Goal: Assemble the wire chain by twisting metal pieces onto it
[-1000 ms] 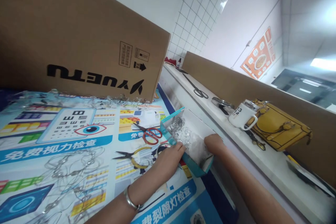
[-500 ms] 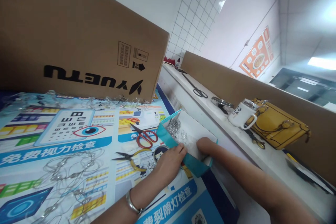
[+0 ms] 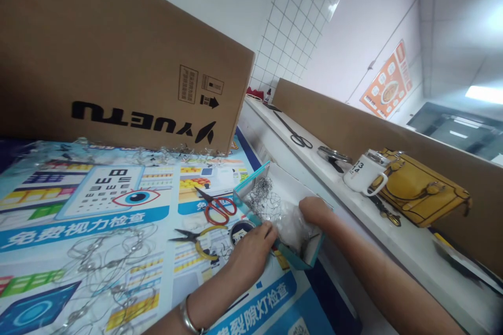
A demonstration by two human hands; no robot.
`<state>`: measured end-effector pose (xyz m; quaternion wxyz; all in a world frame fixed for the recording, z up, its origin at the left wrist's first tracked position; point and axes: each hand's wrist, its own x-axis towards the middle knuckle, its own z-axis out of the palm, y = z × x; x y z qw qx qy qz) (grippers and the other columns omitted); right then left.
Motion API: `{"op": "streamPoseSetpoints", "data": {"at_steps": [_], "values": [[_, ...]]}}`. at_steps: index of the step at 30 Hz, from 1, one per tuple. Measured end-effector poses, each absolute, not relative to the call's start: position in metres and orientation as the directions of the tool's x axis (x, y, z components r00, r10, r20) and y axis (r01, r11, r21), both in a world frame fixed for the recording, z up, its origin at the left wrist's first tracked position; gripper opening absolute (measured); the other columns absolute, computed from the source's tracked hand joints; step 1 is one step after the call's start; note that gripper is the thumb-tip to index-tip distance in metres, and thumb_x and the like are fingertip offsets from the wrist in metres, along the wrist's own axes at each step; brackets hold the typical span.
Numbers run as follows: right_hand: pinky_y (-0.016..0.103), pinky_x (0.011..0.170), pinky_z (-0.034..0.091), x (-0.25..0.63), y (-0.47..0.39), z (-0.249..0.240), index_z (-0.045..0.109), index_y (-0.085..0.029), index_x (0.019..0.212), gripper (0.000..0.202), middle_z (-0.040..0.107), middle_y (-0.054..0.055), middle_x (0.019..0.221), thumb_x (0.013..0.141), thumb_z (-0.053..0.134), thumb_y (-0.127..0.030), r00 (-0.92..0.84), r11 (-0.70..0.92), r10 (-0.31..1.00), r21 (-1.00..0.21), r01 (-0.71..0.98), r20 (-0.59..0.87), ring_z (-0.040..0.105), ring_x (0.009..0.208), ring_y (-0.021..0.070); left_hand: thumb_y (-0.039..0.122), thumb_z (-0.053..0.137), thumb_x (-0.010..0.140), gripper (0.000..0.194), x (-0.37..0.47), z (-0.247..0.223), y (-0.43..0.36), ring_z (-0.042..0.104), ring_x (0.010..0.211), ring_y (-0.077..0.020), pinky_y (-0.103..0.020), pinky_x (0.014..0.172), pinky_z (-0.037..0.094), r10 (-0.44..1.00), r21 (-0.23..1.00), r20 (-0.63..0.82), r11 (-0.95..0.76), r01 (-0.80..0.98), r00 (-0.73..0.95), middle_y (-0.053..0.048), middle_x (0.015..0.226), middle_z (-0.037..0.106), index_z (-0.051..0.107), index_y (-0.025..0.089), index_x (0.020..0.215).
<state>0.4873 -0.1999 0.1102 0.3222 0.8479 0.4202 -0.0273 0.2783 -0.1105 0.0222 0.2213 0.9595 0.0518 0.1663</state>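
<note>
A teal cardboard box [image 3: 297,260] with a white inside stands tilted at the table's edge. My left hand [image 3: 253,248] grips its near wall, fingers curled over the rim. Inside the box, my right hand [image 3: 315,211] is closed on a crumpled clear plastic bag [image 3: 294,224]; its fingertips are partly hidden. A tangle of thin silvery wire [image 3: 262,192] lies at the far end of the box. Left of the box are red-handled scissors [image 3: 217,208], yellow-handled pliers [image 3: 198,241] and a round tin [image 3: 239,231], partly covered by my left hand.
Loops of clear beaded wire [image 3: 106,261] spread over the printed table cover [image 3: 157,272]. A large carton [image 3: 149,63] stands at the back. On the white ledge [image 3: 334,186] to the right are a white mug [image 3: 363,174], a yellow handbag [image 3: 424,186] and black scissors [image 3: 299,139].
My right hand has risen a little within the box, and more of the clear plastic bag shows. The box has tipped so more of its inside is visible. My left hand stays on its wall.
</note>
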Motion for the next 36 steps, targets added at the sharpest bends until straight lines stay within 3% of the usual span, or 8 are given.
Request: {"op": "streamPoseSetpoints", "data": {"at_steps": [6, 10, 14, 20, 23, 25, 30, 36], "values": [[0.037, 0.080, 0.047, 0.473, -0.196, 0.141, 0.055, -0.015, 0.106, 0.025, 0.057, 0.007, 0.107, 0.087, 0.051, -0.029, 0.550, -0.419, 0.778, 0.401, 0.815, -0.303, 0.056, 0.093, 0.0183, 0.002, 0.038, 0.078, 0.048, 0.273, 0.022, -0.112, 0.049, 0.108, -0.0218, -0.034, 0.089, 0.043, 0.178, 0.422, 0.285, -0.906, 0.043, 0.942, -0.009, 0.129, 0.041, 0.039, 0.022, 0.121], [0.023, 0.079, 0.039, 0.450, -0.185, 0.142, 0.063, -0.018, 0.086, 0.013, 0.064, 0.002, 0.093, 0.076, 0.055, -0.016, 0.335, -0.286, 0.891, 0.194, 0.938, -0.307, 0.056, 0.090, 0.0146, 0.003, 0.038, 0.078, 0.047, 0.270, 0.026, -0.113, 0.052, 0.103, -0.0217, -0.033, 0.085, 0.045, 0.184, 0.419, 0.278, -0.906, 0.053, 0.943, -0.008, 0.125, 0.043, 0.039, 0.023, 0.120], [0.017, 0.066, 0.037, 0.441, -0.165, 0.133, 0.064, -0.016, 0.082, 0.015, 0.065, -0.001, 0.081, 0.072, 0.052, -0.014, 0.244, -0.237, 0.933, 0.060, 0.970, -0.265, 0.056, 0.074, 0.0103, 0.003, 0.039, 0.077, 0.048, 0.268, 0.025, -0.114, 0.053, 0.100, -0.0211, -0.032, 0.083, 0.045, 0.179, 0.433, 0.284, -0.900, 0.040, 0.942, -0.008, 0.125, 0.043, 0.038, 0.023, 0.121], [0.018, 0.056, 0.036, 0.452, -0.133, 0.118, 0.062, -0.010, 0.086, 0.023, 0.064, 0.003, 0.074, 0.081, 0.049, -0.028, 0.244, -0.254, 0.937, -0.006, 0.967, -0.250, 0.055, 0.066, 0.0108, 0.005, 0.042, 0.075, 0.053, 0.270, 0.013, -0.113, 0.051, 0.104, -0.0230, -0.035, 0.089, 0.043, 0.166, 0.412, 0.283, -0.911, 0.037, 0.945, -0.009, 0.130, 0.039, 0.035, 0.022, 0.124], [0.016, 0.052, 0.036, 0.456, -0.134, 0.114, 0.063, -0.012, 0.089, 0.029, 0.064, 0.000, 0.068, 0.084, 0.046, -0.035, 0.183, -0.217, 0.911, -0.052, 0.975, -0.369, 0.055, 0.058, 0.0082, 0.004, 0.041, 0.075, 0.055, 0.269, 0.012, -0.111, 0.048, 0.109, -0.0227, -0.034, 0.091, 0.042, 0.153, 0.415, 0.287, -0.910, 0.022, 0.946, -0.009, 0.131, 0.039, 0.034, 0.022, 0.126], [0.015, 0.051, 0.036, 0.457, -0.144, 0.114, 0.065, -0.016, 0.086, 0.025, 0.063, -0.004, 0.064, 0.079, 0.055, -0.038, 0.119, -0.176, 0.875, -0.079, 0.981, -0.470, 0.055, 0.054, 0.0069, 0.003, 0.041, 0.075, 0.055, 0.269, 0.013, -0.110, 0.048, 0.108, -0.0220, -0.033, 0.090, 0.043, 0.149, 0.422, 0.283, -0.906, 0.016, 0.947, -0.009, 0.130, 0.040, 0.034, 0.022, 0.126], [0.020, 0.057, 0.038, 0.456, -0.174, 0.112, 0.069, -0.016, 0.070, 0.016, 0.065, 0.000, 0.064, 0.060, 0.073, -0.027, 0.120, -0.124, 0.830, 0.030, 0.992, -0.545, 0.058, 0.062, 0.0136, 0.002, 0.039, 0.077, 0.052, 0.269, 0.011, -0.109, 0.047, 0.109, -0.0224, -0.034, 0.090, 0.042, 0.154, 0.409, 0.297, -0.912, 0.020, 0.942, -0.010, 0.133, 0.038, 0.036, 0.021, 0.125], [0.026, 0.066, 0.038, 0.463, -0.173, 0.132, 0.068, -0.012, 0.074, 0.014, 0.067, 0.011, 0.079, 0.069, 0.064, -0.024, 0.288, -0.221, 0.887, 0.217, 0.951, -0.360, 0.059, 0.076, 0.0216, 0.002, 0.040, 0.077, 0.052, 0.269, 0.007, -0.110, 0.046, 0.111, -0.0230, -0.034, 0.091, 0.042, 0.129, 0.395, 0.316, -0.919, -0.007, 0.940, -0.011, 0.132, 0.038, 0.035, 0.019, 0.126]]}}
